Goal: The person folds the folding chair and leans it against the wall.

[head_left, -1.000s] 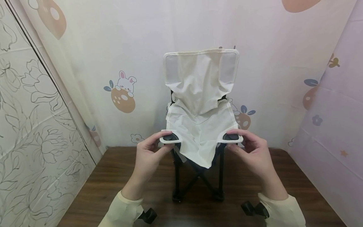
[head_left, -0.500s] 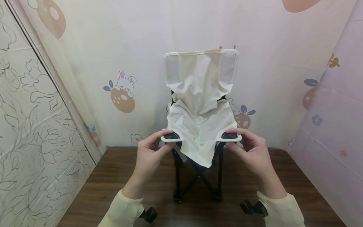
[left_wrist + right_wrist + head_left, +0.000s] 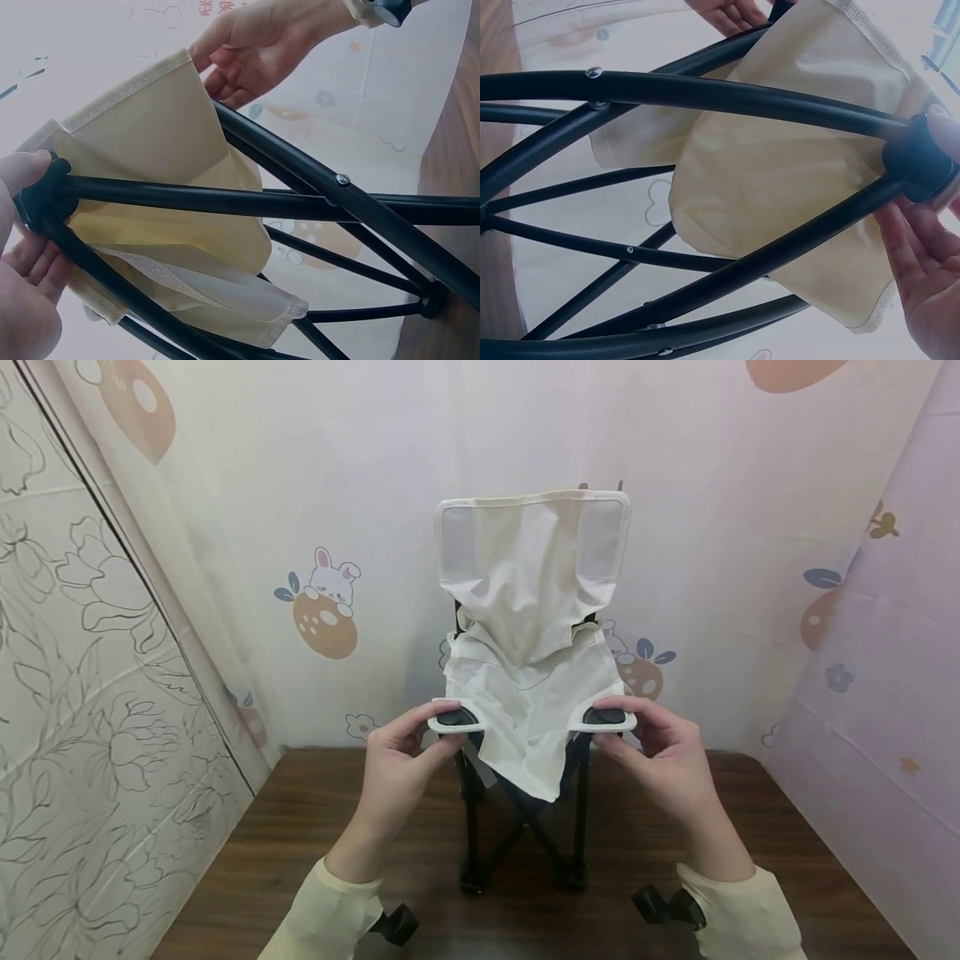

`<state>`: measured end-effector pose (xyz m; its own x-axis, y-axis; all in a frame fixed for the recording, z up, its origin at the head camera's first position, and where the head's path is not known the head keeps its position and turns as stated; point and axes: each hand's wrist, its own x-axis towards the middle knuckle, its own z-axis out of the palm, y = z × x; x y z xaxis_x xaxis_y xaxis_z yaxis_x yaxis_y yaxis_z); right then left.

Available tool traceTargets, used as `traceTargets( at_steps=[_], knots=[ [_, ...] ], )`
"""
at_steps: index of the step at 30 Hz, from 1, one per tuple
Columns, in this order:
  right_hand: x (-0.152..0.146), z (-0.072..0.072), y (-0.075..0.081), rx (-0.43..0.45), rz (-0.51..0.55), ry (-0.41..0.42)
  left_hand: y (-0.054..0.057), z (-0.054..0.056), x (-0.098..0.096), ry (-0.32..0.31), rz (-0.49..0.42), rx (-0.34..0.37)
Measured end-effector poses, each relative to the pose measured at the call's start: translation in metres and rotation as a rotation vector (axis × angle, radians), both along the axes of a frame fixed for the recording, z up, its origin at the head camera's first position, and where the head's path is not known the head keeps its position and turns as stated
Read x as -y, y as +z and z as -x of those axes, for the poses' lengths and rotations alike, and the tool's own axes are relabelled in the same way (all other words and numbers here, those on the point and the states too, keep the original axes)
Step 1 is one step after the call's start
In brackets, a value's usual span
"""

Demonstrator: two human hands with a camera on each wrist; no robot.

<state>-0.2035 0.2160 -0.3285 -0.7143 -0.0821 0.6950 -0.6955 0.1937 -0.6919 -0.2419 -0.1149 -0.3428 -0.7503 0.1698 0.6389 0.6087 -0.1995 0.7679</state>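
A small folding chair with a cream fabric seat and back stands on the table, its black tube legs crossing below. My left hand pinches the seat's front left corner, thumb below and fingers on top. At the front right corner my right hand grips in the same way. Each corner has a black joint piece; the left wrist view shows one joint under the left thumb, and the right wrist view another joint in the right hand. The seat cloth sags to a point between the hands.
The chair stands on a dark wood table. A pale curtain with bunny and carrot prints hangs close behind it. A panel with flower line drawings rises at the left, and another printed curtain at the right.
Both hands and the seat's front corners have shifted slightly inward and up. The front legs have come a little closer together; both hands keep their grip.
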Motion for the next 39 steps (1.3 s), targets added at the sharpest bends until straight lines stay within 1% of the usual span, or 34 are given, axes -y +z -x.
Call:
traceTargets(
  at_steps=[8,10,13,20,26,30,33,39],
  knots=[
    [0.0029,0.0014,0.001,-0.018,0.008,0.006,0.0005,0.0018,-0.0019,-0.007,-0.026,-0.007],
    [0.0039,0.0018,0.0011,-0.027,0.026,0.02,0.0003,0.0021,-0.0022,-0.01,-0.029,-0.009],
    [0.0047,0.0025,0.001,-0.038,0.049,0.037,0.0002,0.0023,-0.0028,-0.007,-0.023,-0.012],
    [0.0044,0.0029,0.0017,-0.026,0.019,0.012,0.0021,0.0021,-0.0038,-0.002,-0.014,-0.015],
    [0.0064,0.0039,0.0027,-0.053,0.06,0.043,0.0035,0.0029,-0.0044,0.001,-0.007,-0.022],
    [0.0083,0.0044,0.0039,-0.061,0.067,0.052,0.0046,0.0031,-0.0043,0.001,-0.01,-0.02],
    [0.0087,0.0047,0.0046,-0.059,0.066,0.057,0.0056,0.0033,-0.0048,-0.008,-0.02,-0.02],
    [0.009,0.0044,0.0062,-0.031,0.028,0.027,0.0076,0.0031,-0.0051,-0.018,-0.027,-0.018]
  ],
)
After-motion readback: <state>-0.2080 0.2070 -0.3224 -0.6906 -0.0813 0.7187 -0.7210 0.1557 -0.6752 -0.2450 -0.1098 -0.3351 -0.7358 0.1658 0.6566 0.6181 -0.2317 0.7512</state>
